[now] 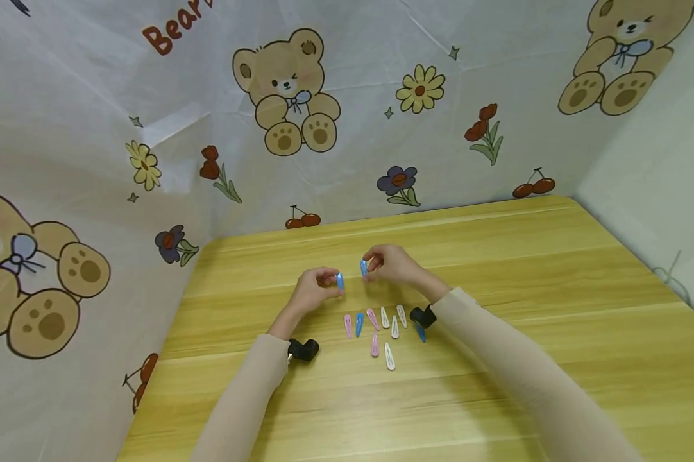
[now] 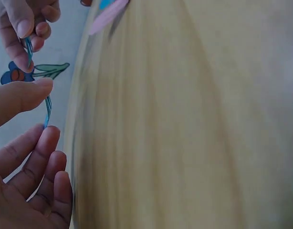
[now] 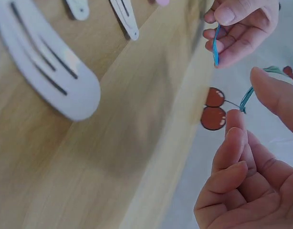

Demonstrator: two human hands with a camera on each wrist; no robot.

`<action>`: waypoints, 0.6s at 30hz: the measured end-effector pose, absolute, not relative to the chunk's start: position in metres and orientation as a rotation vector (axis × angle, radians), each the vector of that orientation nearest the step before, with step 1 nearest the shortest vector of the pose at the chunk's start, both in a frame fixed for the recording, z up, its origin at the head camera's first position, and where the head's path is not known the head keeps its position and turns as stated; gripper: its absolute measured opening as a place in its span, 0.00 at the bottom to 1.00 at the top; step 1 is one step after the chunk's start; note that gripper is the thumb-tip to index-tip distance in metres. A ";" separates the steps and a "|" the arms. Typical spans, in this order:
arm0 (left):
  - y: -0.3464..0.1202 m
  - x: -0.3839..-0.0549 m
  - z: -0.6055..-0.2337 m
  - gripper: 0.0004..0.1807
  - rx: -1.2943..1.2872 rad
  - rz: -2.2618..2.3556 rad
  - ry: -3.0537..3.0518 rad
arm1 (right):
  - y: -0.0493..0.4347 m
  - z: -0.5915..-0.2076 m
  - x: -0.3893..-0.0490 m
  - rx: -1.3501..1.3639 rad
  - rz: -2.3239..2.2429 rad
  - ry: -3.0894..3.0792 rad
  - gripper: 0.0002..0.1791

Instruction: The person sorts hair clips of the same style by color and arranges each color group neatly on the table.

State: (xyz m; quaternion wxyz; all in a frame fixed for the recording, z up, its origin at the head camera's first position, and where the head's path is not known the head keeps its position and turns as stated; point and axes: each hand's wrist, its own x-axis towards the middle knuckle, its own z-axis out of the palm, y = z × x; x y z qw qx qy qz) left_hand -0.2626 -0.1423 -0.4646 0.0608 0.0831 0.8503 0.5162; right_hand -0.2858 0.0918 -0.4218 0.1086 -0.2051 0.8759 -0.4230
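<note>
My left hand [image 1: 314, 290] pinches a blue snap hair clip [image 1: 340, 282] between thumb and fingertip, held upright above the table. Facing it, a short gap away, my right hand [image 1: 394, 264] pinches another blue hair clip [image 1: 363, 268] the same way. Both clips appear edge-on in the wrist views, the left one [image 2: 47, 110] and the right one [image 3: 246, 99]. Nearer to me lie several loose clips: pink ones such as this pink clip [image 1: 347, 326], a blue clip [image 1: 359, 324] and white ones such as this white clip [image 1: 390, 356].
The clips lie on a wood-grain table [image 1: 439, 410]. Another blue clip [image 1: 420, 332] is partly covered by the right wrist camera [image 1: 423, 316]. A white sheet [image 1: 358, 128] printed with bears and flowers hangs behind, and a white wall [image 1: 659, 173] stands at the right.
</note>
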 end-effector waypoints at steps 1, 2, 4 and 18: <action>-0.142 -0.265 -0.467 0.24 0.246 1.560 2.566 | 0.088 -0.424 -0.290 -0.588 -1.236 2.565 0.23; -0.142 -0.268 -0.468 0.23 0.242 1.559 2.562 | 0.086 -0.426 -0.293 -0.576 -1.226 2.554 0.23; -0.143 -0.270 -0.470 0.23 0.233 1.550 2.565 | 0.080 -0.429 -0.297 -0.565 -1.193 2.548 0.23; -0.142 -0.273 -0.486 0.22 0.295 1.448 2.682 | 0.057 -0.438 -0.304 -0.594 -0.974 2.529 0.24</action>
